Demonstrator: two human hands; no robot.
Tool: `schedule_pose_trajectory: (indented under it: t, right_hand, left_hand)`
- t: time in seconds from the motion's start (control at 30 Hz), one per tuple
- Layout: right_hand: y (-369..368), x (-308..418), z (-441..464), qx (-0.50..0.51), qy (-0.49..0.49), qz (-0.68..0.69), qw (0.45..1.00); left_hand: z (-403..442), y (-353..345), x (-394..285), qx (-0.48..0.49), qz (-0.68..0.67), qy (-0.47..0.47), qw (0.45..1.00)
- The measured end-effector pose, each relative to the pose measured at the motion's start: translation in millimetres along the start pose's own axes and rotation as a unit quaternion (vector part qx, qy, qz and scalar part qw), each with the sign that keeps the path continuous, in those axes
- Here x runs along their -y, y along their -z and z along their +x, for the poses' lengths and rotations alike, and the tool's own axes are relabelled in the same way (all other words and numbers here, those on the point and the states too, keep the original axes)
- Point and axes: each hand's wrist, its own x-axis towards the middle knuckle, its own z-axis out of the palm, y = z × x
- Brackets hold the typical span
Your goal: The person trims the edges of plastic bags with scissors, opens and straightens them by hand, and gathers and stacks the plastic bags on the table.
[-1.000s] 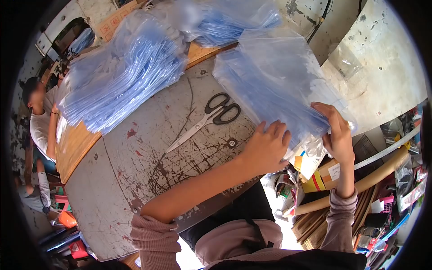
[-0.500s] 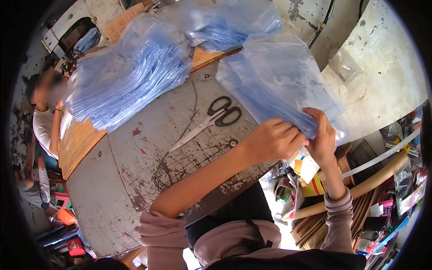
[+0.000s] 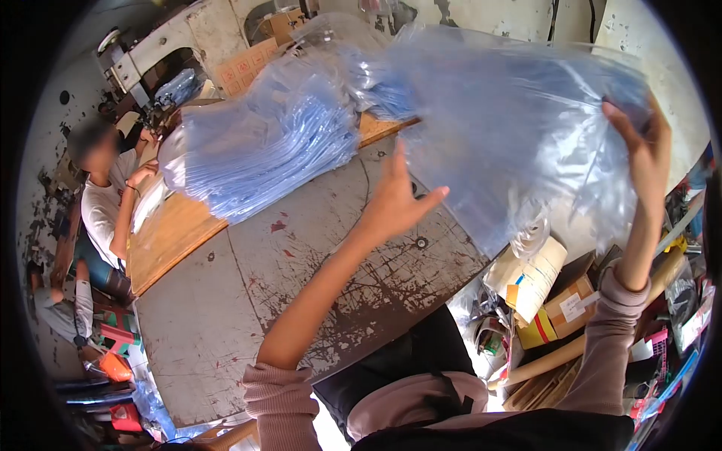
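Note:
My right hand [image 3: 639, 146] is raised at the right and closed on the gathered edge of a stack of clear, bluish plastic sheets [image 3: 519, 113]. The stack fans out leftward from it, partly lifted and blurred by motion. Beside the left edge of these sheets, my left hand [image 3: 398, 195] is open, its thumb and fingers spread and nothing held in them. Whether its fingertips touch the plastic I cannot tell. Farther left lies a large fanned pile of similar plastic sheets [image 3: 278, 150]. The scissors are not plainly visible now.
Under my arms is a scratched grey tabletop [image 3: 195, 316], with a wooden board [image 3: 173, 233] along its far left side. A person [image 3: 105, 195] sits at the left near a sewing machine [image 3: 165, 52]. Boxes [image 3: 571, 308] and a long tube [image 3: 541, 361] crowd the lower right.
My hands were together at the stack's near corner; now they are apart. The right has lifted the sheets up and right, the left has let go and opened. The view has shifted.

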Motion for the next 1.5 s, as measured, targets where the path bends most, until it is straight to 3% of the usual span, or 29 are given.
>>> schedule_pose_trajectory:
  t: [0.13, 0.17, 0.23, 0.27, 0.3, 0.37, 0.43, 0.47, 0.53, 0.6, 0.67, 0.7, 0.77, 0.83, 1.0, 1.07, 1.1, 1.13, 1.17, 1.2, 1.23, 1.27, 1.3, 1.33, 1.37, 1.4, 1.43, 1.47, 1.5]
  right_hand:
    - [21.6, 45.0, 16.6, 0.05, -0.085, 0.05, 0.994]
    - [10.6, 45.2, 14.3, 0.015, -0.115, 0.158, 0.981]
    - [2.4, 47.1, 21.7, 0.089, -0.195, 0.34, 0.916]
    - [-5.2, 45.8, 25.7, 0.089, -0.195, 0.344, 0.914]
    - [-18.5, 41.5, 26.1, 0.162, -0.225, 0.36, 0.891]
    - [-60.2, 10.1, 17.6, 0.24, -0.231, 0.349, 0.876]
    - [-96.2, 21.8, 2.4, 0.255, -0.294, 0.252, 0.886]
    - [-111.1, 53.1, -4.0, 0.263, -0.376, 0.176, 0.871]
    - [-178.9, -24.6, -6.8, 0.447, -0.303, 0.243, 0.806]
    - [-189.5, -28.4, -10.8, 0.475, -0.347, 0.258, 0.767]
    - [-192.6, -32.9, -13.0, 0.403, -0.29, 0.267, 0.826]
    - [-191.4, -31.6, -18.1, 0.404, -0.292, 0.266, 0.825]
    - [-179.1, -18.8, -42.5, 0.418, -0.117, 0.311, 0.845]
    - [-165.3, 0.5, -65.5, 0.499, -0.019, 0.219, 0.838]
    - [-158.0, 30.1, -142.0, 0.455, 0.102, 0.202, 0.861]
    - [-159.6, 36.5, -156.9, 0.352, 0.254, -0.031, 0.9]
    - [-158.8, 38.0, -157.4, 0.358, 0.288, -0.113, 0.881]
    - [-161.7, 36.5, -154.5, 0.358, 0.288, -0.111, 0.881]
    - [-166.0, 32.8, -147.3, 0.347, 0.067, -0.054, 0.934]
    - [-169.5, 28.3, -140.1, 0.319, -0.159, 0.005, 0.934]
    - [-167.9, 16.7, -132.2, 0.32, -0.158, 0.007, 0.934]
    - [-161.5, 2.3, -122.3, 0.283, -0.008, -0.157, 0.946]
    - [-156.8, -4.0, -116.7, 0.23, 0.143, -0.313, 0.91]
    - [-155.7, 0.8, -121.2, 0.23, 0.144, -0.314, 0.91]
    - [-154.1, 17.1, -128.4, 0.235, 0.046, -0.148, 0.96]
    - [-151.9, 31.3, -138.2, 0.233, -0.053, 0.023, 0.971]
    - [-151.3, 38.5, -152.1, 0.293, -0.033, 0.127, 0.947]
    - [-151.8, 36.2, -164.9, 0.319, 0.243, -0.027, 0.916]
    - [-157.1, 38.0, -173.9, 0.345, 0.209, -0.05, 0.914]
  left_hand:
    - [15.4, 59.9, 30.5, 0.019, -0.171, -0.003, 0.985]
    - [5.6, 76.3, 32.2, -0.01, -0.217, 0.012, 0.976]
    - [-22.0, 109.8, 25.8, -0.094, -0.297, 0.067, 0.948]
    - [-39.8, 129.5, 12.1, -0.085, -0.339, 0.104, 0.931]
    - [-57.6, 147.0, -2.6, -0.074, -0.38, 0.142, 0.911]
    - [-88.5, 170.0, -17.3, -0.102, -0.325, 0.22, 0.914]
    - [-111.9, 185.1, -26.3, -0.086, -0.3, 0.278, 0.908]
    - [-123.1, 189.4, -27.8, -0.072, -0.281, 0.332, 0.898]
    - [-147.6, 185.6, -6.7, -0.068, -0.213, 0.376, 0.899]
    - [-165.7, 184.6, 6.3, -0.064, -0.146, 0.414, 0.896]
    - [-175.4, 184.5, 14.5, 0.048, -0.065, 0.466, 0.881]
    - [-180.8, 182.8, 23.9, 0.037, -0.089, 0.435, 0.895]
    - [-176.9, 189.9, 18.9, 0.01, -0.149, 0.476, 0.867]
    - [-171.4, 186.6, 16.5, -0.019, -0.208, 0.513, 0.832]
    - [-178.7, 175.2, 23.5, -0.078, -0.247, 0.488, 0.834]
    - [-184.7, 169.6, 27.0, -0.082, -0.252, 0.469, 0.842]
    - [-187.5, 167.7, 27.8, -0.087, -0.256, 0.449, 0.851]
    - [-190.0, 167.3, 27.6, -0.088, -0.254, 0.45, 0.851]
    - [-192.9, 167.4, 26.9, -0.058, -0.221, 0.429, 0.874]
    - [-196.6, 168.3, 26.5, -0.027, -0.188, 0.406, 0.894]
    - [-202.1, 168.8, 27.7, -0.028, -0.187, 0.407, 0.893]
    - [-208.7, 168.4, 29.6, 0.004, -0.13, 0.382, 0.915]
    - [-213.9, 168.0, 30.4, 0.037, -0.072, 0.355, 0.931]
    - [-217.1, 168.6, 28.7, 0.036, -0.073, 0.354, 0.932]
    - [-219.0, 169.3, 26.0, 0.042, -0.078, 0.354, 0.931]
    - [-219.8, 169.3, 23.7, 0.049, -0.083, 0.356, 0.93]
    - [-219.3, 167.9, 21.9, 0.051, -0.085, 0.356, 0.929]
    - [-218.7, 166.7, 20.2, 0.027, -0.129, 0.367, 0.921]
    - [-218.7, 166.9, 19.4, 0.003, -0.172, 0.377, 0.91]
